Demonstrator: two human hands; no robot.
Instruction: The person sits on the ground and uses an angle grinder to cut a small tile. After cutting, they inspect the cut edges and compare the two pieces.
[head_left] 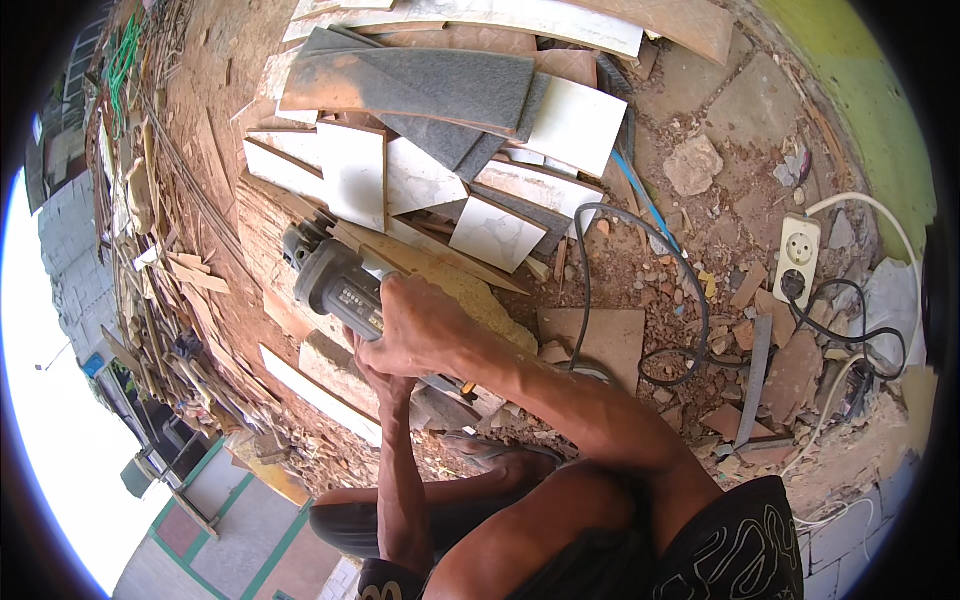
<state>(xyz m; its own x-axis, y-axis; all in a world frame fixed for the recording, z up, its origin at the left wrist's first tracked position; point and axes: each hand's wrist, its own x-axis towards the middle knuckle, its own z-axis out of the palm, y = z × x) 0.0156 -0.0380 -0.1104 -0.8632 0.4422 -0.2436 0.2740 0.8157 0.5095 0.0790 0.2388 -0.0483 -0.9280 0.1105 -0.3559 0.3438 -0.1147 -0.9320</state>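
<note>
Both my hands are closed around a grey angle grinder (340, 288) in the middle left. My right hand (425, 318) wraps over its body from above. Lower down, my left hand (383, 372) grips it from the near side, its fingers partly hidden. The grinder's head points away to the far left, close to a narrow tan strip (455, 262) that lies slanted over a rough yellowish block (490, 312). I cannot make out the disc clearly. Just beyond lie cut white tiles (355, 180), some with grey marbling.
Dark grey tiles (430, 85) top the pile. At the right, a black cable (706, 310) loops over rubble towards a white socket strip (798, 262). A metal ruler (755, 385) lies near it. Wood scraps (190, 345) line the left; my sandalled foot (510, 460) is near.
</note>
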